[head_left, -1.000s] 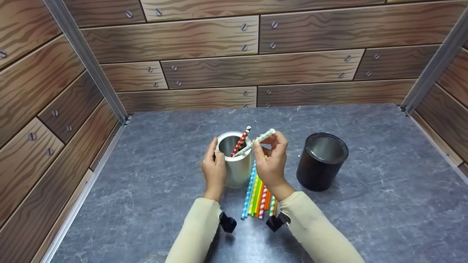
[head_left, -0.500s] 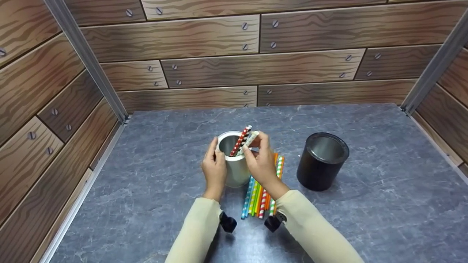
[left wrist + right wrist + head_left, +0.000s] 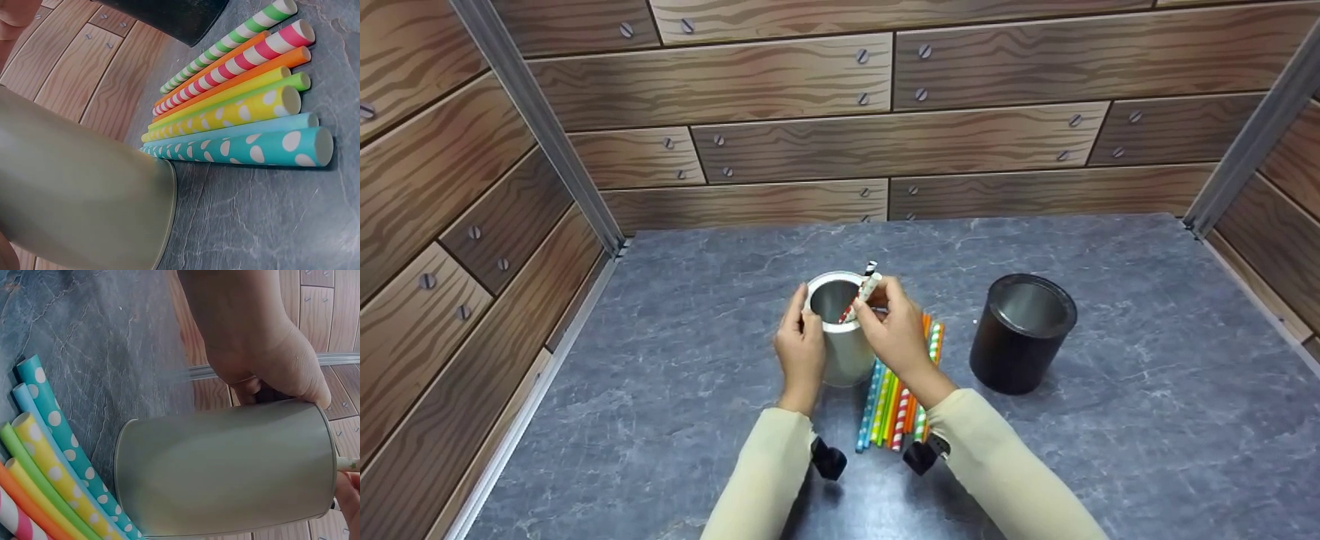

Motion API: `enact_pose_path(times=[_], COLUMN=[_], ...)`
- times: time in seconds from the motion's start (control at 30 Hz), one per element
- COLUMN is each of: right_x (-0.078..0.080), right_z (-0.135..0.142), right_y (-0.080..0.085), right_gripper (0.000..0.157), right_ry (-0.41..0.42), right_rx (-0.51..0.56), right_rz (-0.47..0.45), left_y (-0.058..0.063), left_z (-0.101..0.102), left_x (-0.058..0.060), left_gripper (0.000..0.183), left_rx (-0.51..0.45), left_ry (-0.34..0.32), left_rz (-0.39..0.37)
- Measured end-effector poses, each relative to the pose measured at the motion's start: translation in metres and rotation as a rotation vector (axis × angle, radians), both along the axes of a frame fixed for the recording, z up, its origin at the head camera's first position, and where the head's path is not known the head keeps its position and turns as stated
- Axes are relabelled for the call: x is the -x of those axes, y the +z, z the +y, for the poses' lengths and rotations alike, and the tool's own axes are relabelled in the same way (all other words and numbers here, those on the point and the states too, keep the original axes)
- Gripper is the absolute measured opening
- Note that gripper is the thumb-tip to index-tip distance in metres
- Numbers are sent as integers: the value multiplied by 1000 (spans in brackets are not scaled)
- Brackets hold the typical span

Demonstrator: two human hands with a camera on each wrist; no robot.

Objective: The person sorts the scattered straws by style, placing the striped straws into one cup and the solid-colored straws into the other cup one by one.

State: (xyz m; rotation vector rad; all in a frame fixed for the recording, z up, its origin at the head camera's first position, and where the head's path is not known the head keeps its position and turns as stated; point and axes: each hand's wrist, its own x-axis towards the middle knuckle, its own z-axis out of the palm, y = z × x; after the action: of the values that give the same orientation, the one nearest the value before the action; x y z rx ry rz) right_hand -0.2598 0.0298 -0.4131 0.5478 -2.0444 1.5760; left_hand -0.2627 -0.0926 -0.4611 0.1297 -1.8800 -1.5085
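The silver can (image 3: 846, 360) is shown upright on the surface (image 3: 697, 337), its side held in the curled grip of the left hand (image 3: 799, 349). A pale straw (image 3: 868, 287), tilted in the can's mouth, is pinched in the grip of the right hand (image 3: 895, 331). If moved askew, the black-and-white straw (image 3: 871, 267) beside it might be snagged; if the rim is levered sideways, the can might be tipped onto the loose straws (image 3: 225, 116).
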Motion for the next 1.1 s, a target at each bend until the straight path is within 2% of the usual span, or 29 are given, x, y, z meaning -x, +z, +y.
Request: enact_pose_path(times=[0.17,0.33,0.83,0.97,1.1], right_x=[2,2,2,2,1], right_z=[2,4,6,6,6], right_y=[-1,2,9,9,9], right_gripper=[9,7,7,3,6], right_ry=[-17,-23,-6,-21,1], right_rx=[-38,-97,-261,-277,-220], right_rz=[-67,-97,-88,-89,-117], left_y=[0,0,0,0,1], left_z=[0,1,0,0,1], left_x=[-1,0,1,1,0], left_gripper=[39,38,38,38,38], left_rx=[-15,-18,-14,-5,-4], left_ry=[-8,-1,-1,5,1], left_rz=[-18,-10,-14,-22,-23])
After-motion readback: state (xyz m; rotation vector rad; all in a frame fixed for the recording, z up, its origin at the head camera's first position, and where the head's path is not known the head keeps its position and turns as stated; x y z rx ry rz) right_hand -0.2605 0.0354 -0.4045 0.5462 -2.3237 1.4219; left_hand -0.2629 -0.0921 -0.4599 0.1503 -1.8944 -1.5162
